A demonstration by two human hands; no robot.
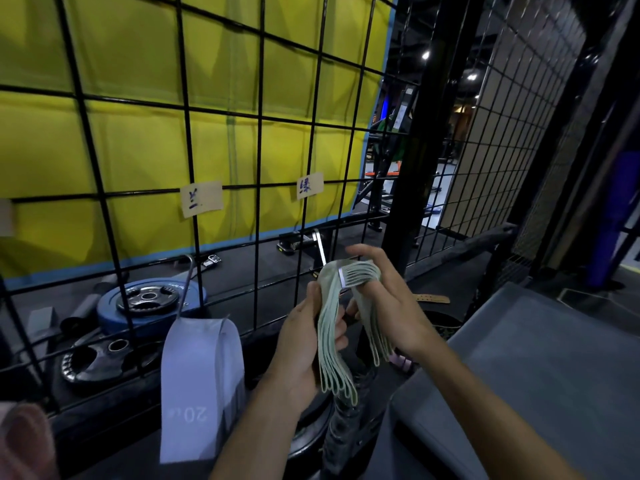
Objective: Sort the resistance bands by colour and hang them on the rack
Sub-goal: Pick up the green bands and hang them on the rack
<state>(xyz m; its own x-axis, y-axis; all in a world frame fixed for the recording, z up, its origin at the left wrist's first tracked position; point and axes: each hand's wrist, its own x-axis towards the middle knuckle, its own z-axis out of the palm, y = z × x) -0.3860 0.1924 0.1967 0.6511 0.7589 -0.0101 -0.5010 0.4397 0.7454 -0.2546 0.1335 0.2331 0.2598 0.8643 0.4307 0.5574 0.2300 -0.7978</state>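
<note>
- The wire rack [221, 109] is seen standing beyond both grips, with a paper label marked in blue [309, 186] fixed above and beyond the right grip, and a second label [201, 199] further to the left of it.
- A pale blue band [199, 393] is already hung from a hook [189, 271] just left of the left grip.
- The bundle of pale green bands [337, 327] is draped over a silver hook [341, 277] and held between the two grips, not yet on the rack.
- The left hand [304, 341] is closed around the hanging loops; the right hand [384, 299] is pinched on the top of the bundle at the hook.
- Loops could be shed off the hook's open end if it is tilted during the lift.
- The hook tip could be caught on a wrong wire, so the colour would be misfiled.
</note>
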